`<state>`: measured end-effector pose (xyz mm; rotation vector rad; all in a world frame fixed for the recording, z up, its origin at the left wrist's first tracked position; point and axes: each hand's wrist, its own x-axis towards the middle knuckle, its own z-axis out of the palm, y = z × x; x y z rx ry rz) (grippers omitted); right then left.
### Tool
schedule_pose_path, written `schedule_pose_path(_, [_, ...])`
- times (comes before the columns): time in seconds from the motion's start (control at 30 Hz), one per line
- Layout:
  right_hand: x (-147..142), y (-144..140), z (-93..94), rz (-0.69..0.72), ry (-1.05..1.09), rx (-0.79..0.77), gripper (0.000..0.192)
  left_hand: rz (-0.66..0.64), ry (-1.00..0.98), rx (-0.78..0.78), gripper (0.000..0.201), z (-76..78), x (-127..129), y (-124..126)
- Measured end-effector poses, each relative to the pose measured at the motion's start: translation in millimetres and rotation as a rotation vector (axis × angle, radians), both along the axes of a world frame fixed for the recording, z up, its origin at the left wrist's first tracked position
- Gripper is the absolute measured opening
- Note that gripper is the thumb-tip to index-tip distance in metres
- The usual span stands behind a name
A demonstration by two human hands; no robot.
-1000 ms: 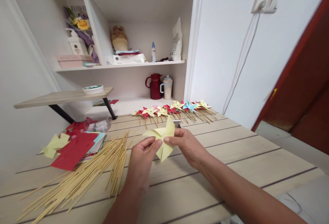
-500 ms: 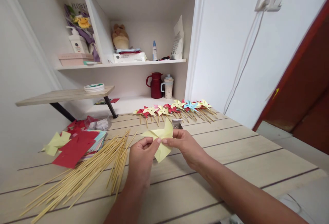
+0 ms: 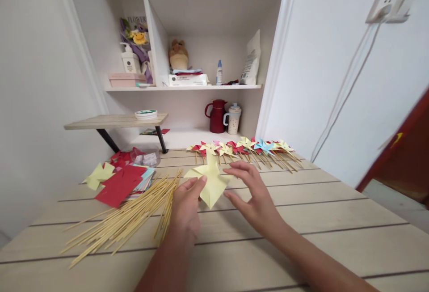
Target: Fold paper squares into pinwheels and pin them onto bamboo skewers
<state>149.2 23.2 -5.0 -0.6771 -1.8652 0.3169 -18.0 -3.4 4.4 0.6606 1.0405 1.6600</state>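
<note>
Between thumb and fingers, my left hand grips a pale yellow paper pinwheel above the table. Its folded blades point outward and no stick shows on it. My right hand is just right of the pinwheel, thumb and fingers apart; whether a fingertip touches the blade tip is hard to tell. Left of my left hand lies a loose pile of thin wooden sticks. Beyond my hands, a row of finished pinwheels on sticks, in yellow, red, pink and blue, lies along the table's far side.
Red paper sheets, another yellow pinwheel and a clear plastic box are at the left. A small raised shelf stands behind them. A red jug and a cup stand at the back.
My right hand has let go of the pinwheel's middle and moved right, its fingers spreading. My left hand still holds the pinwheel. The whole view has shifted, with things appearing further right.
</note>
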Motion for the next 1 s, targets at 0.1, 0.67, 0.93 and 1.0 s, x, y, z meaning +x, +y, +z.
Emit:
schedule_pose_path(0.1, [-3.4,-0.3,-6.3,-0.093,-0.094,0.168,0.034,-0.009,-0.043,0.006,0.029,2.0,-2.0,-0.8])
schedule_pose_path(0.67, [-8.0,-3.1,-4.1,-0.179,-0.098,0.246,0.012,-0.059,-0.039,0.028,0.030,-0.4,7.5,-2.5])
schedule_pose_path(0.93, [-3.8,2.6,3.7,-0.122,-0.007,-0.016,0.015,-0.022,0.077,0.056,0.029,-4.1,11.1,-1.0])
schedule_pose_path(1.0, [-3.4,2.7,3.7,-0.119,-0.008,-0.024,0.015,-0.026,0.104,0.065,0.029,-3.9,11.9,-1.3])
